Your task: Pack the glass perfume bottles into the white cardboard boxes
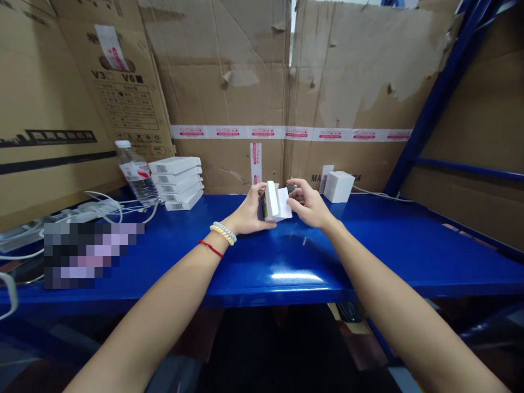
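My left hand [248,214] grips a small white box [271,201] above the blue tabletop, thumb below and fingers over its top. A white flap or folded paper [284,203] sticks out on the box's right side. There my right hand [310,206] is closed, with thumb and fingertips at the edge of this white piece. A small dark item [291,188] shows by the right fingertips; its kind cannot be made out, and the fingers partly hide it.
On the blue table [262,273], a stack of several flat white boxes [178,180] stands at the back left beside a water bottle [137,173]. White cables [102,210] and a blurred-out object [92,255] lie left. A white cube-shaped box [339,186] sits back right; cardboard [229,93] walls the back.
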{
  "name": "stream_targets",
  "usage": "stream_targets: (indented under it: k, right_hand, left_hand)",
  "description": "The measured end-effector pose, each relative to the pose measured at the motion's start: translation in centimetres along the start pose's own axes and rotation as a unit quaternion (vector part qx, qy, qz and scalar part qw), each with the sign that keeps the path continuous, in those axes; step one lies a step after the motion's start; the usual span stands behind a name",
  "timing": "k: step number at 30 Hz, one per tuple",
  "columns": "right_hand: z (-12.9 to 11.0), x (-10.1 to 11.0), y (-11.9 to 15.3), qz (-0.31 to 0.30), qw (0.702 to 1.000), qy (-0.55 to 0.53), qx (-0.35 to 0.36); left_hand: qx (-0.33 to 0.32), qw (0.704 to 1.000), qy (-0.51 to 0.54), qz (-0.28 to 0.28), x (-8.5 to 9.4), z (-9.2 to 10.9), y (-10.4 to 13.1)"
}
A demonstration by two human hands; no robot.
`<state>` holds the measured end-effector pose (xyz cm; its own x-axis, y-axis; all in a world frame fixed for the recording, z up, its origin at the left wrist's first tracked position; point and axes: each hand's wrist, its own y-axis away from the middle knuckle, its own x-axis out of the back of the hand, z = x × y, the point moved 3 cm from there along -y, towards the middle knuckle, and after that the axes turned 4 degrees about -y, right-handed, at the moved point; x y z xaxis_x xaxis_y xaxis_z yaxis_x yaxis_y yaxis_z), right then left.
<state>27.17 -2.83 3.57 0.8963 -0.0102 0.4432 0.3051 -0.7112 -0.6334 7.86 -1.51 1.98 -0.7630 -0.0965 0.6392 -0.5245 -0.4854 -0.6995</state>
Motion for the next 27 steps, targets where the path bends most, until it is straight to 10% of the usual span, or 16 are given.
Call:
stream_targets:
  k: [15, 27]
  right_hand:
    - [-0.1, -0.4, -0.2, -0.046, 0.99, 0.109, 0.078]
    - [0.5, -1.0, 0.0, -0.088, 0.982, 0.157, 0.055]
  left_hand:
    - [0.158, 0.965, 0.209, -0.027, -0.8, -0.6, 0.0]
    - [0.112, 0.985, -0.024, 0.127, 1.3, 1.2, -0.5]
